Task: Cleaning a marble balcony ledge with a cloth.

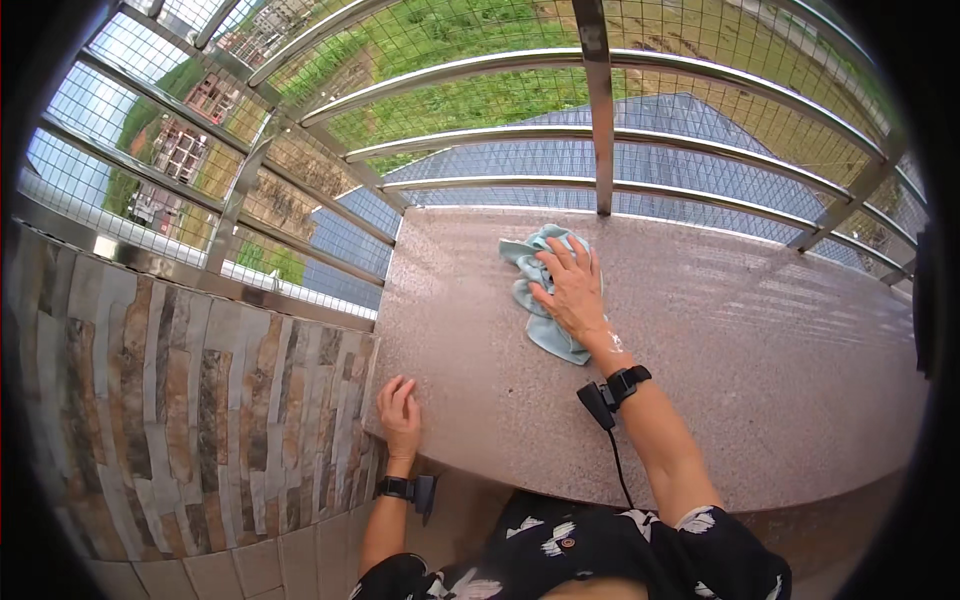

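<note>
Under my right hand (574,289) a crumpled light-blue cloth (559,341) lies on a speckled pinkish stone countertop (465,315). The fingers are spread and bent over the cloth, pressing it to the surface. Part of the cloth is hidden beneath the palm. My left hand (399,420) rests at the counter's near left corner, fingers a little curled and holding nothing. Each wrist wears a black strap with a small device, and a cable (621,469) runs from the right one towards my body.
Metal railings (487,136) backed by wire mesh border the counter's far side and continue left. A wall of stone-look tiles (187,405) stands at left. Beyond the railings lies a blue-grey roof (675,161). A dark object (922,307) shows at the right rim.
</note>
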The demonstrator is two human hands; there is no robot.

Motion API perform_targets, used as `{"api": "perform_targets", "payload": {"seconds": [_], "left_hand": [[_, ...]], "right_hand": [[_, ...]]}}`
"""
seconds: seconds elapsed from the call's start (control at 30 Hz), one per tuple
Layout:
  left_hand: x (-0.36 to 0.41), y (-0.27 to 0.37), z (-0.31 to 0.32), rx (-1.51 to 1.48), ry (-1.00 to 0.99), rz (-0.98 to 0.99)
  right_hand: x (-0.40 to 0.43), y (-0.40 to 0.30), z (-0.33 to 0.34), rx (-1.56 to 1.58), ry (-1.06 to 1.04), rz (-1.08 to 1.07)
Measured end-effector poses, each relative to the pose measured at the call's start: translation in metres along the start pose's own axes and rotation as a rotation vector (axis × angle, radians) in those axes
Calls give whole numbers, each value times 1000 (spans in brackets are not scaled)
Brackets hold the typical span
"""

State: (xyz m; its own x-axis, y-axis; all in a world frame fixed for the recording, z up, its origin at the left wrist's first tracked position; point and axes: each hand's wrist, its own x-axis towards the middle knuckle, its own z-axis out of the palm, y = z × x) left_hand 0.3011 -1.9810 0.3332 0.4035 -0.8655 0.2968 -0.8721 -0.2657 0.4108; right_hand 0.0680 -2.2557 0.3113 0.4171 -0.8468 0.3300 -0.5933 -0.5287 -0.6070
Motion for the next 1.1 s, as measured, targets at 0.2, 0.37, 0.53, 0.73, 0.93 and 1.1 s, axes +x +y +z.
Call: {"api": "perform_targets", "payload": {"seconds": [0.2,0.37,0.53,0.73,0.93,1.1], "left_hand": [[12,-18,3,75,39,-17],[11,-12,2,120,42,0],[8,-19,-3,95,52,-17],[8,-15,-1,12,72,3],[3,-19,-8,-132,127,-45],[8,-27,1,-202,91,7]], "right_hand": [[-30,91,-76,-120,171,103],[-88,193,-161,-352,317,393],[-168,267,-219,-586,430,693],[-246,286,-237,-766,506,781],[-245,227,-196,-776,501,752],[-214,138,-144,-675,398,695]]}}
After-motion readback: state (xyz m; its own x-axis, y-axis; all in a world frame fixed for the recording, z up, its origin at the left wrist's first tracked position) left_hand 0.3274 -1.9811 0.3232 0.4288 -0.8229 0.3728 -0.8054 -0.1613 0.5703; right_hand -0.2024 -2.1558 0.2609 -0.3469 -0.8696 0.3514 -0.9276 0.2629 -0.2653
